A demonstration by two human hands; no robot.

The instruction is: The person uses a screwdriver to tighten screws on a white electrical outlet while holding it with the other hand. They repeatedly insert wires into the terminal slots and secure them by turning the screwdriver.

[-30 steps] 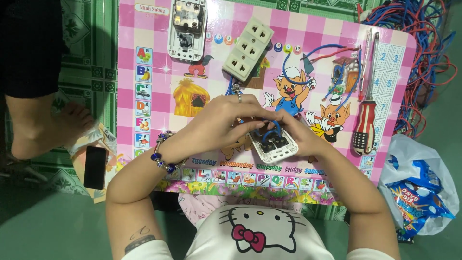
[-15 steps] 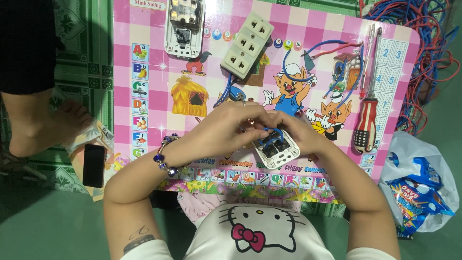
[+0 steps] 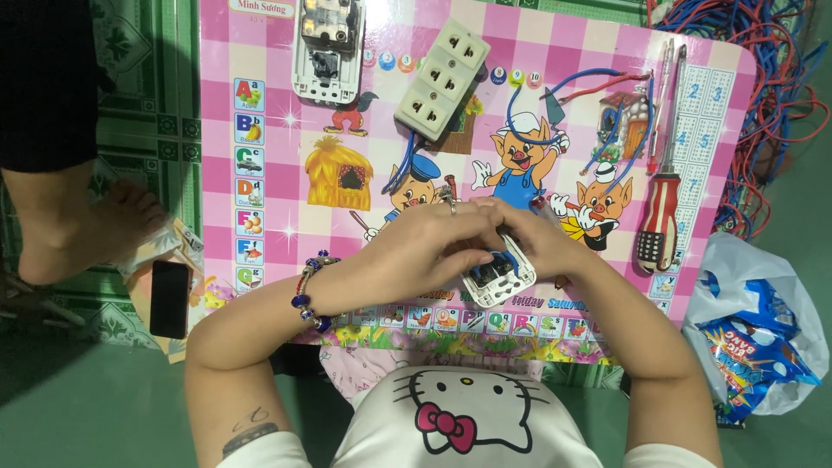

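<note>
Now both hands (image 3: 472, 243) lower, white switch plate (image 3: 498, 277) nearer table (image 3: 277, 208) edge.

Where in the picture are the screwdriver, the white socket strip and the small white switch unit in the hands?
screwdriver (image 3: 659, 227): head view, on its red and black handle.
white socket strip (image 3: 442, 81): head view, on its middle socket face.
small white switch unit (image 3: 497, 279): head view, on its open back between both hands.

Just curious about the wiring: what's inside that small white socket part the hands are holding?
Inside the white socket part, dark blue and black pieces show in its open face. Both hands, the left hand and right hand, cover its upper half, so any wire joints there cannot be seen.
</note>
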